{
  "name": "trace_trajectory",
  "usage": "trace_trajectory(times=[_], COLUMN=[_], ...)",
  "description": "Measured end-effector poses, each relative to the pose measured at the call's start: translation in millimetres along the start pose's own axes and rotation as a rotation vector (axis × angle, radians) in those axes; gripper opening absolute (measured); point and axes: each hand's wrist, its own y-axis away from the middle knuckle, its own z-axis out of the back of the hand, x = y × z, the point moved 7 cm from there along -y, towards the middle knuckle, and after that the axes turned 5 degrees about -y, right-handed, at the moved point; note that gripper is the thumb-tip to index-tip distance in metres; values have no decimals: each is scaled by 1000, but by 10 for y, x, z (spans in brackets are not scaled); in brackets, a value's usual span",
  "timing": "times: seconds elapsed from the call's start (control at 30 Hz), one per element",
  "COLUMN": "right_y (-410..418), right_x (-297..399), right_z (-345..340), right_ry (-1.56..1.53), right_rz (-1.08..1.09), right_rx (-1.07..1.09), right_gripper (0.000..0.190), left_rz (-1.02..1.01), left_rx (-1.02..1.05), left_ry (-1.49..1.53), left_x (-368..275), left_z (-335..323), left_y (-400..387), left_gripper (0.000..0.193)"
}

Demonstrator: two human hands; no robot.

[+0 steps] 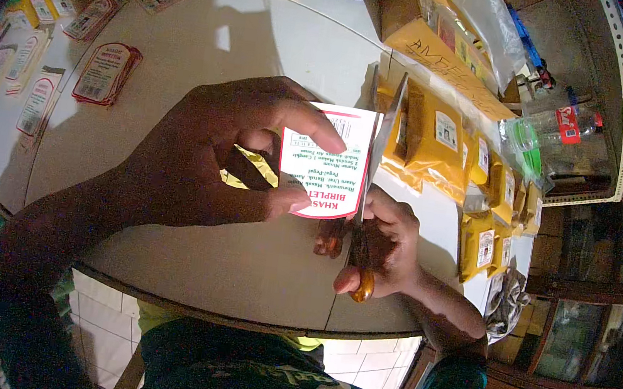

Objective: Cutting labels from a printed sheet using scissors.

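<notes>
My left hand (207, 141) pinches a white printed paper label (323, 167) between thumb and fingers, holding it above the table. The label has a red border, curved at its lower edge, and its writing appears upside down. In my right hand (396, 240) is a pair of scissors (388, 125) with orange-brown handles. Its blades are parted and point away from me, one of them along the label's right edge. Whether the blades touch the paper there is hard to tell. A shiny yellow piece (251, 166) shows through the gap in my left hand, partly hidden.
A stack of labels (106, 73) lies left on the white table (306, 48), with several more piles beyond it. Yellow packets (436, 131) bearing labels line the right side. Behind them are a cardboard box (449, 74) and a clear plastic bottle (582, 126).
</notes>
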Motion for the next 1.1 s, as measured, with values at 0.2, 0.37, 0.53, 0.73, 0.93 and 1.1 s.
trace_trajectory(times=[0.2, 0.37, 0.53, 0.73, 0.93, 1.1], right_y=[18, -3, 12, -6, 15, 17], right_x=[-42, 24, -8, -9, -16, -28], right_z=[29, 23, 43, 17, 43, 34], right_ry=[-5, 77, 33, -42, -10, -12], right_rz=[-20, 22, -38, -53, -35, -80], right_rx=[-45, -15, -56, -62, -73, -75], right_gripper=[71, 68, 68, 67, 65, 65], left_rz=[-8, -40, -155, -30, -112, -55], left_rx=[-10, 1, 3, 19, 18, 41], left_ry=[13, 46, -51, 16, -4, -29], left_x=[23, 40, -21, 40, 30, -1], left_z=[4, -24, -21, -15, -28, -21], left_y=[-6, -10, 0, 4, -12, -3], left_gripper=[40, 41, 41, 41, 41, 41])
